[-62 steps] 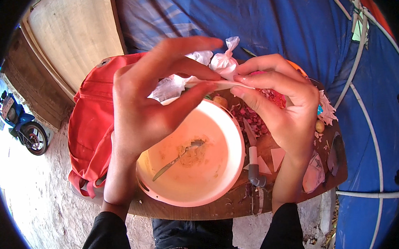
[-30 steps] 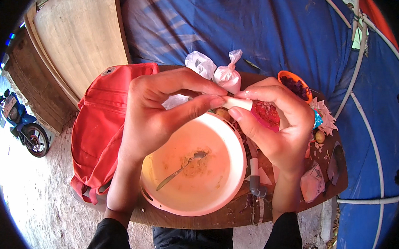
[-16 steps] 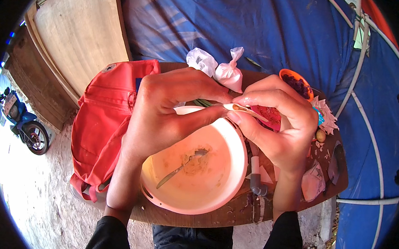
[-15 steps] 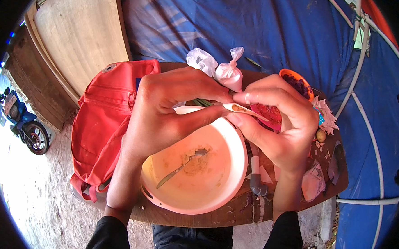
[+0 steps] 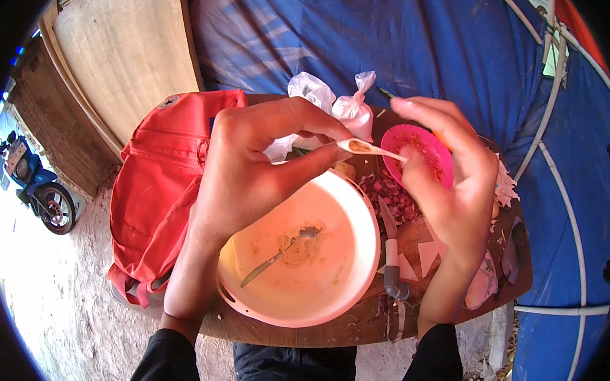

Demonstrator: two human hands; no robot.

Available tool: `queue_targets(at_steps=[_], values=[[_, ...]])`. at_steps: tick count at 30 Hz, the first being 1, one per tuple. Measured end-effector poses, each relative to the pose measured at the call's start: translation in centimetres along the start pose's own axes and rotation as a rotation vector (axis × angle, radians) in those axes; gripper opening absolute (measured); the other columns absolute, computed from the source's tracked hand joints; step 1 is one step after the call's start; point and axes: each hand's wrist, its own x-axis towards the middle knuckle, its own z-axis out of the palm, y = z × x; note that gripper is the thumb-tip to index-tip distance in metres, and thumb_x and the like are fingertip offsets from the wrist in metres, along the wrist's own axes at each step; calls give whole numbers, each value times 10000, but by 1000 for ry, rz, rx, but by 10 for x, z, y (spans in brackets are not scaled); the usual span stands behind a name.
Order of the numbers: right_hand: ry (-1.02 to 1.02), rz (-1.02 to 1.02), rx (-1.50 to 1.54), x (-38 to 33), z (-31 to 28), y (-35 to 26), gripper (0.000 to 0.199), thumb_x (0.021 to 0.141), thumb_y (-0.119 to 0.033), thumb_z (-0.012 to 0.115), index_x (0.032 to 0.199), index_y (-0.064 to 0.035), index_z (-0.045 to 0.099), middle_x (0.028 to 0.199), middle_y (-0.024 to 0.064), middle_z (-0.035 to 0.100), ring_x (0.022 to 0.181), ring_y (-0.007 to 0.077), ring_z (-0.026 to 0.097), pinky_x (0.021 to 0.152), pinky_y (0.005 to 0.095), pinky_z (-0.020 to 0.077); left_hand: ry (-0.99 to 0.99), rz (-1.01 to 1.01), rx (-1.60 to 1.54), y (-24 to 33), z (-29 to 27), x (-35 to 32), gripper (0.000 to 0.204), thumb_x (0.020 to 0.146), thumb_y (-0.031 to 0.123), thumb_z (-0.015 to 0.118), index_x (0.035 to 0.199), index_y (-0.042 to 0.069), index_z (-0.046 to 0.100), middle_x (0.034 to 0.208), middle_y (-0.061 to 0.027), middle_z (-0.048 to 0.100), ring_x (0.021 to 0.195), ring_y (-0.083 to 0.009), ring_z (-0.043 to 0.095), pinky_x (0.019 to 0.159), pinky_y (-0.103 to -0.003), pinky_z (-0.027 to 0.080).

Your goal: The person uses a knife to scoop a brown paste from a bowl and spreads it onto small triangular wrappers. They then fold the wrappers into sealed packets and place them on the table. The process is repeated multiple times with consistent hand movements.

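Note:
My left hand point(image 5: 251, 160) is closed, thumb and forefinger pinching one end of a small, slim white folded piece point(image 5: 361, 148). It tapers to the right, and something brown shows in its opening; its kind I cannot make out. My right hand point(image 5: 450, 177) has its thumb by the thin end, with the fingers raised apart from the thumb. Below both hands stands a large pale basin point(image 5: 300, 287) with a metal spoon point(image 5: 271, 263) and a smear of yellowish mix on its bottom. Beyond the right thumb sits a pink bowl point(image 5: 442, 139) of reddish shredded food.
Chopped purple-red pieces point(image 5: 394, 202) and a knife point(image 5: 387, 219) lie right of the basin. Two tied plastic bags point(image 5: 354, 110) stand at the back. A red backpack point(image 5: 157, 183) fills the table's left. A blue tarp point(image 5: 368, 42) hangs behind; a motorbike point(image 5: 36, 183) stands far left.
My right fingers have come off the white piece and spread, moving slightly right. The piece now lies more level in my left pinch. The pink bowl and chopped pieces show more.

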Motion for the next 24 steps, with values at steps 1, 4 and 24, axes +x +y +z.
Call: queue_targets(at_steps=[1, 4, 24], values=[[-52, 32, 106, -3, 0, -4, 417, 800, 75, 636, 1216, 58, 666, 1189, 156, 666, 1102, 191, 641, 984, 300, 472, 12, -5, -14, 0, 1, 0, 163, 802, -37, 754, 962, -3, 756, 899, -98, 758, 854, -171, 736, 778, -299, 568], [-51, -28, 179, -3, 12, -2, 337, 776, 112, 762, 1103, 60, 700, 1065, 137, 693, 961, 180, 671, 862, 287, 525, -2, -30, -38, 2, 5, -1, 161, 815, -37, 744, 973, -8, 753, 910, -110, 760, 859, -175, 742, 780, -302, 574], [-58, -24, 160, -6, 14, -5, 216, 758, 138, 775, 959, 69, 734, 907, 131, 712, 843, 180, 693, 748, 275, 543, -134, 82, 63, 5, -6, 1, 213, 769, -21, 788, 975, 31, 775, 926, -102, 766, 850, -214, 739, 775, -303, 568]])
